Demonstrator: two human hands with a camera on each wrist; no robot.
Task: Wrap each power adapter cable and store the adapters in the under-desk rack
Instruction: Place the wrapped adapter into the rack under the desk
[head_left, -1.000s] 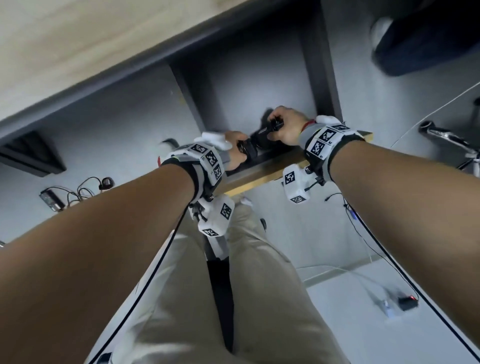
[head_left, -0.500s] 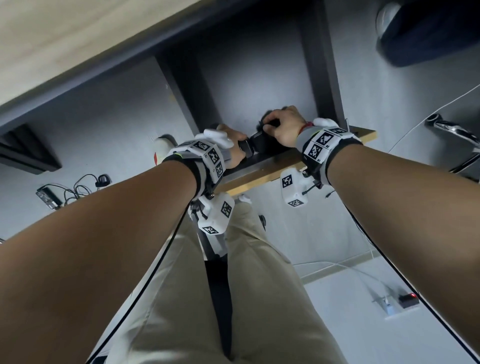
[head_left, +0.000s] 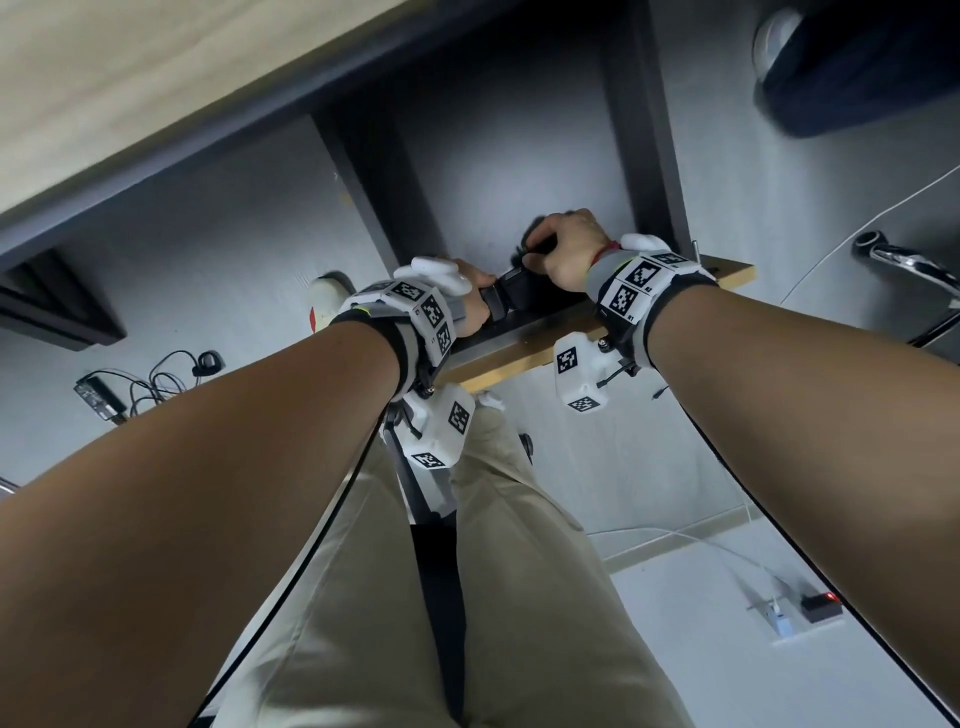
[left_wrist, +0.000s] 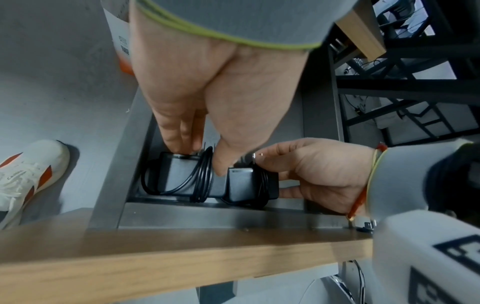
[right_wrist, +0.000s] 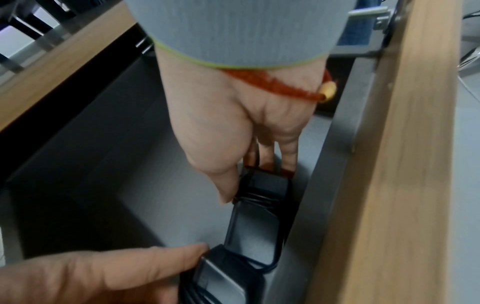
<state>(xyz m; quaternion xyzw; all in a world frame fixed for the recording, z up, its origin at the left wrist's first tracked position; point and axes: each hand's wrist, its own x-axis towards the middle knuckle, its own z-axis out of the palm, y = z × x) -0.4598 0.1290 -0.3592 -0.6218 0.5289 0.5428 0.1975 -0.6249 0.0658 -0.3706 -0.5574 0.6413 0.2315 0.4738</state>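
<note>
Two black power adapters with cable wound round them lie end to end in the grey metal rack (left_wrist: 207, 214) under the desk. My left hand (left_wrist: 201, 159) pinches the left adapter (left_wrist: 179, 176), fingers on its far edge and thumb at its right end. My right hand (left_wrist: 271, 176) grips the right adapter (left_wrist: 240, 185) beside its metal prongs, thumb on the near side. In the right wrist view the right hand (right_wrist: 255, 183) holds that adapter (right_wrist: 254, 230) against the rack wall, and the left adapter (right_wrist: 223, 275) lies below it. In the head view both hands (head_left: 467, 306) (head_left: 566, 249) largely cover the adapters (head_left: 514, 296).
A wooden board (head_left: 545, 353) fronts the rack, with dark desk legs (head_left: 639, 130) behind and the desktop (head_left: 156, 78) above. A white and orange shoe (left_wrist: 28, 174), loose cables (head_left: 150, 384), a power strip (head_left: 795, 613) and a chair base (head_left: 909, 265) are on the floor.
Both hands have kept hold of the adapters and drawn closer together in the rack. The adapters show less between the hands than before.
</note>
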